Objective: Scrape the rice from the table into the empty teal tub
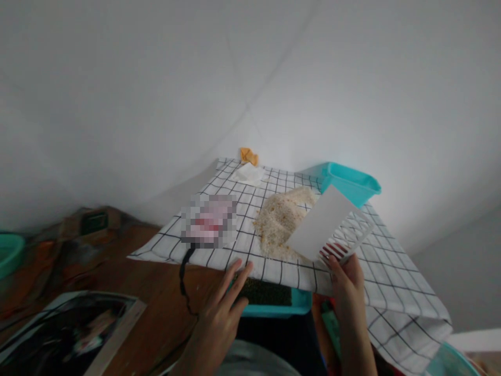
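My right hand (346, 279) pinches the near corner of a white card (326, 224) and holds it tilted over a white grid-patterned cloth (376, 261). The card's far edge rests beside a heap of pale grain (279, 222) on the cloth. My left hand (223, 308) lies at the cloth's near edge with its fingers stretched out, touching the cloth just above a teal tray (274, 308) with a dark inside.
A teal tub (346, 180) stands at the cloth's far right. A white tissue (248, 172) and an orange scrap (249, 155) lie at the far edge. A blurred pink item (211, 219) sits left of the grain. A picture frame (70, 329) lies on the wooden table (156, 284).
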{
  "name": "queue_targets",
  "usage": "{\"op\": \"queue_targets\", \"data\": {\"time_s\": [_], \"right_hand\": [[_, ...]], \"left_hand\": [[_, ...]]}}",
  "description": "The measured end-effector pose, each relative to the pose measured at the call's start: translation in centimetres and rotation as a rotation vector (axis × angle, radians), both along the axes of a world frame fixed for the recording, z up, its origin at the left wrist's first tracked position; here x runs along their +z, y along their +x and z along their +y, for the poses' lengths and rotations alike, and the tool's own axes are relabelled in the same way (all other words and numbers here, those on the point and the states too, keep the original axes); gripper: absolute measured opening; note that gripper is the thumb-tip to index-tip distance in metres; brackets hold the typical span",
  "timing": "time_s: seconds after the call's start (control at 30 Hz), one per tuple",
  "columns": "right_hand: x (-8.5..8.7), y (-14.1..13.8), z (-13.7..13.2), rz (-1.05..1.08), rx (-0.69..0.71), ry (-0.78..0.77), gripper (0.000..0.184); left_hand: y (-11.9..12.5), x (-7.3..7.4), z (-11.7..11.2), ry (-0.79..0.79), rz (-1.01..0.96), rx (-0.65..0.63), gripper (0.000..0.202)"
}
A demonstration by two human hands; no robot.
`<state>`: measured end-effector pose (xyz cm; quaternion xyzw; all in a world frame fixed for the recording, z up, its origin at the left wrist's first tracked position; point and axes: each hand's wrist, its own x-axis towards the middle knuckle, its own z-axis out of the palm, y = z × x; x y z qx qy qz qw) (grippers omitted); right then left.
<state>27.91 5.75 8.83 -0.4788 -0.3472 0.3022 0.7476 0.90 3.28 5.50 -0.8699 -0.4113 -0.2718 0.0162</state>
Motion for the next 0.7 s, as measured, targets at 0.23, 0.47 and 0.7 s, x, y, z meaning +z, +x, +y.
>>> {"op": "queue_targets", "data": {"time_s": [0.23,0.47,0.7], "right_hand": [[0.1,-0.3,-0.3,-0.017,-0.015,0.014,0.029],[-0.1,0.0,0.5,-0.039,0.075,0.002,0.030],[-0.6,0.4,1.1,-0.088,0.122,0.006,0.034]], "left_hand": [[-0.2,-0.5,0.4,0.006,-0.011,-0.013,0.020],[-0.2,-0.6,0.0,-0.054,-0.003,0.013,0.023],[-0.2,-0.7,0.1,-0.046,0.011,0.004,0.024]]}}
